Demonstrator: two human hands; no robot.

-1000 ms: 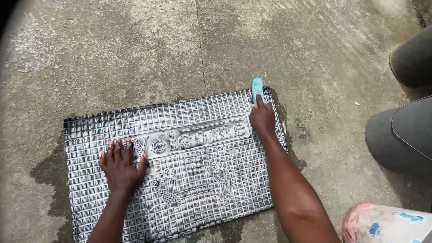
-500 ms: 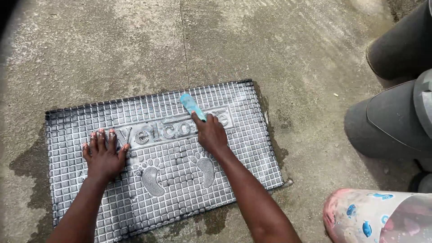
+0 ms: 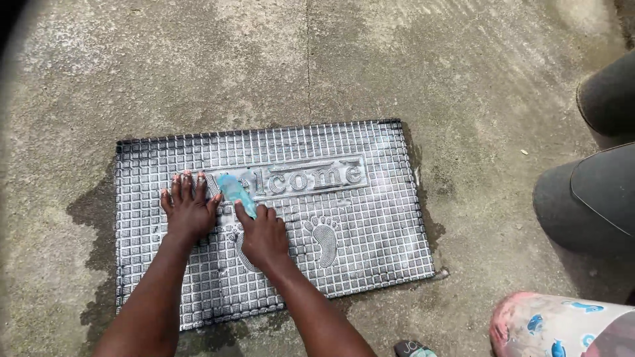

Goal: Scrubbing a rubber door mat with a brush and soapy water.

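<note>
The mat lies flat on the wet floor, slightly skewed, with its long side running from nine to three o'clock across the middle of the view. It is a grey, gridded rubber or plastic doormat with a raised lettered band and two embossed footprints; it looks thin, flexible and light enough to lift by an edge or corner, though wet and soapy it is likely slick and floppy, so a pinch at the rim would probably serve better than a flat press. The left hand rests palm down on the mat at about nine o'clock of its centre, fingers spread wide and flat, holding nothing, pinning the mat. The right hand sits just beside it toward four o'clock, fingers curled around the handle of a light blue brush, whose head points toward eleven o'clock and touches the lettered band close to the left hand's fingertips. The brush looks small, stiff and light. The floor is rough concrete with a seam running toward twelve o'clock and dark damp patches around the mat's left and lower edges. At three o'clock stand two dark grey tubs, well apart from the mat; at five o'clock a patterned bucket shows at the frame edge.
</note>
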